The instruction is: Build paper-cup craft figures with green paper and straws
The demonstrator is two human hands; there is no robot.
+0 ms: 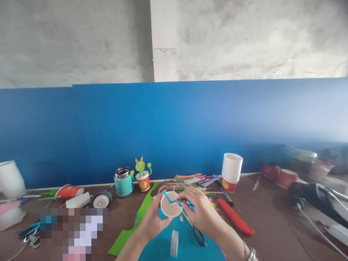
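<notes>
Blue straw (169, 199), pinched in the fingertips of the right hand (200, 211), bends over a cup (170, 211) clamped in the left hand (151, 220), work apparently partway, lacking a head like that of the green cat (140, 166).

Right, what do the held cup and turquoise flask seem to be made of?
Held cup: probably matt paper, from its thin, pale rim.
Turquoise flask: seemingly shiny metal neck, by its reflections; the soft-sheened body may be painted metal or plastic.
</notes>
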